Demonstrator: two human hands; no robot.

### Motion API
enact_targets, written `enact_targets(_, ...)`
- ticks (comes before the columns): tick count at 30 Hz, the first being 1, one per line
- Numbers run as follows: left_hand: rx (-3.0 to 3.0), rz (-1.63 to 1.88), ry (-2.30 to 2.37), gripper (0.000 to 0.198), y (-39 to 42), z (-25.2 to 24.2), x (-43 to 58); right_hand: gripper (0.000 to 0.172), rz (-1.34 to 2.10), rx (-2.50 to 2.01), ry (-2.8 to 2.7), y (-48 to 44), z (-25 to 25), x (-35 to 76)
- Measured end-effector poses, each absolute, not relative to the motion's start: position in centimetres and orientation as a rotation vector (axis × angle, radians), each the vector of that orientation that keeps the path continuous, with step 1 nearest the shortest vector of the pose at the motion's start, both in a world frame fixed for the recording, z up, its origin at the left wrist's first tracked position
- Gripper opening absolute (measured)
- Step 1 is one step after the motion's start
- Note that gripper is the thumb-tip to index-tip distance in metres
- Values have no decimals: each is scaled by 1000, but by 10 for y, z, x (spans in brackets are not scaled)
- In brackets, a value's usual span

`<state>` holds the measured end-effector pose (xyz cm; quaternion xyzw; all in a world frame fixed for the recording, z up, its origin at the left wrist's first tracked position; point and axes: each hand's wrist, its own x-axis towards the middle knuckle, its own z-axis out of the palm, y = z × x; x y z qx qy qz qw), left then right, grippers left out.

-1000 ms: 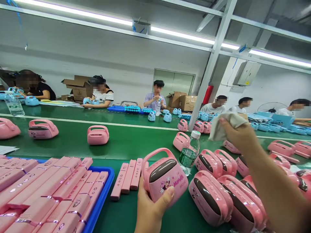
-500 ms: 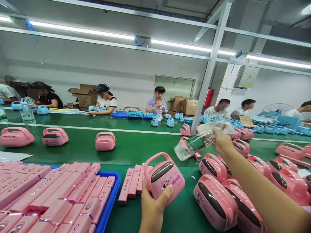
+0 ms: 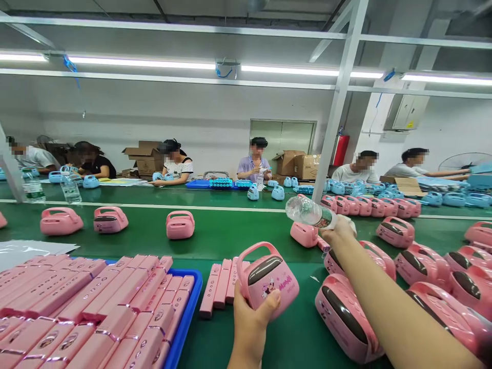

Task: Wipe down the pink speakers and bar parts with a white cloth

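Near the middle front, my left hand (image 3: 251, 320) grips a pink handled case (image 3: 274, 282) with a dark oval window and printed figure. The thumb lies on its printed face and the handle points up. My right hand (image 3: 338, 230) reaches out over the bench, closed around a clear plastic bottle (image 3: 309, 211) with a green and red label, tilted sideways. Something white shows beside the right fingers. Behind the bottle stands another pink case (image 3: 303, 234). Several narrow pink bars (image 3: 221, 284) lie on the green surface left of the held case.
At front left, a blue tray (image 3: 192, 297) holds many pink bars. Pink cases (image 3: 346, 318) crowd the right side, and others stand along the green belt (image 3: 219, 230). A metal post (image 3: 340, 102) rises beyond my right hand. Several people sit across the bench among blue cases (image 3: 277, 193).
The bottle, blurred earlier, now shows clearly, with its end pointing left and up. The view has shifted left, so the scene sits further right. My left hand still holds the pink case.
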<state>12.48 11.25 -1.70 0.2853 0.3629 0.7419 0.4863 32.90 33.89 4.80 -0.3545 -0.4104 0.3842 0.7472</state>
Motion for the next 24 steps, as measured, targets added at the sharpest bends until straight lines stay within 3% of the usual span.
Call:
enact_targets(11, 677, 1810, 949, 71, 111, -14, 125, 30, 353, -1070, -982, 337, 42, 330)
enact_targets(16, 672, 1823, 984, 69, 115, -17, 118, 25, 127, -1119, -1365, 313, 50, 304)
enact_targets(24, 648, 1886, 930, 86, 111, -10, 122, 25, 22, -1184, -1904, 292, 64, 277)
